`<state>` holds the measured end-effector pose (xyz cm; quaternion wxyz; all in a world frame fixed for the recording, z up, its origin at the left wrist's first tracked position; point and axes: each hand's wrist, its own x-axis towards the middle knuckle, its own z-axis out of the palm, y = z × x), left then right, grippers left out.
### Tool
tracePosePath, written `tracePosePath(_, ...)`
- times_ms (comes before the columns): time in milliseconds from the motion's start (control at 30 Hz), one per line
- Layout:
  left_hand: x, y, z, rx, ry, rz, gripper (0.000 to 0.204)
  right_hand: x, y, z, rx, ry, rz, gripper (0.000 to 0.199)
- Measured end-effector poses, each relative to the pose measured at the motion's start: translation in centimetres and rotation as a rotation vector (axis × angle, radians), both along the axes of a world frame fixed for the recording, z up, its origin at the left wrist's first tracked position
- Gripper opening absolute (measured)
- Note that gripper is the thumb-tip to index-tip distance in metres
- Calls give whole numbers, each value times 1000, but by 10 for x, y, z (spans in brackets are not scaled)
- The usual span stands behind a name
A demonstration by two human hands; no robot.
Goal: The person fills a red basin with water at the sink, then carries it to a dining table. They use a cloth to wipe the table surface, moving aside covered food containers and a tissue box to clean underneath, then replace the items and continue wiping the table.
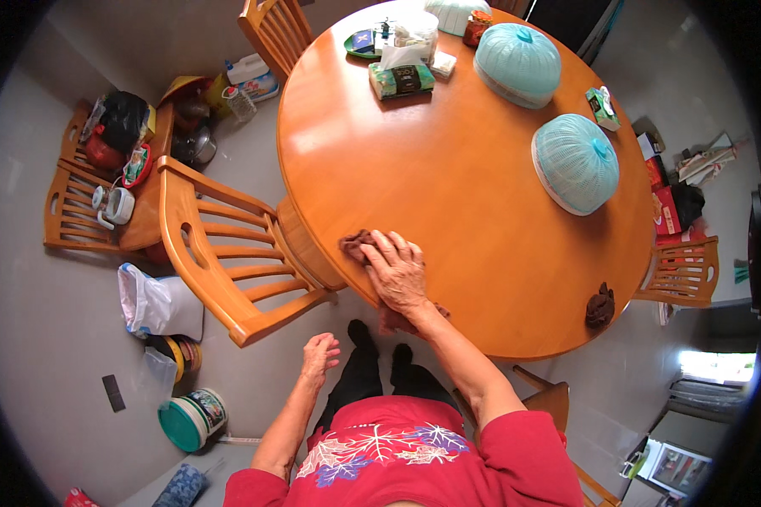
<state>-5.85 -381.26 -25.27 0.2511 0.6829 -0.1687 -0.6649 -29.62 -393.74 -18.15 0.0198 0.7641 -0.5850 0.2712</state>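
The cloth (pixel 357 246), a dark brown rag, is lying on the near left edge of the round table (pixel 448 177), bunched up and partly hanging over the rim. The right hand (pixel 397 272) is pressing flat on it, fingers spread and extended, palm down, pinning the rag rather than clenching it; a further bit of brown fabric is showing below the wrist at the table's rim. The left hand (pixel 320 351) is hanging free beside the body above the floor, fingers loosely curled and holding nothing.

Judging by the position, wiping is going on at the near edge only. The wood is looking glossy all over, so how much is already wiped I cannot tell. The far side is carrying two mesh covers (pixel 574 162), a tissue box (pixel 401 79) and small jars, so that part is likely waiting for attention. A second brown rag (pixel 600 306) is sitting at the right rim, well apart from the hand. A chair (pixel 228 253) is standing just beside the table on the left.
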Motion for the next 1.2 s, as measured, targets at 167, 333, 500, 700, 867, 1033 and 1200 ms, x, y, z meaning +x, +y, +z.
tracePosePath(167, 3, 25, 5, 14, 41, 125, 37, -66, 54, 5, 43, 40, -161, 39)
tracePosePath(333, 32, 41, 13, -45, 66, 308, 37, -145, 109, -3, 80, 144, -374, 44)
tracePosePath(500, 75, 50, 22, -73, 28, 452, 37, -202, 140, -13, 128, 136, -618, 46)
tracePosePath(700, 117, 59, 6, -102, 120, 551, 35, -126, 71, -17, 69, 140, -771, 55)
tracePosePath(867, 143, 21, 31, -186, 7, 492, 39, -23, -30, -19, 321, 61, -764, 68)
tracePosePath(1033, 185, -45, 75, -343, -116, 416, 50, 52, -120, -18, 294, 66, -658, 74)
tracePosePath(1200, 201, -120, 109, -496, -4, 397, 67, 105, -176, -15, 259, 170, -365, 80)
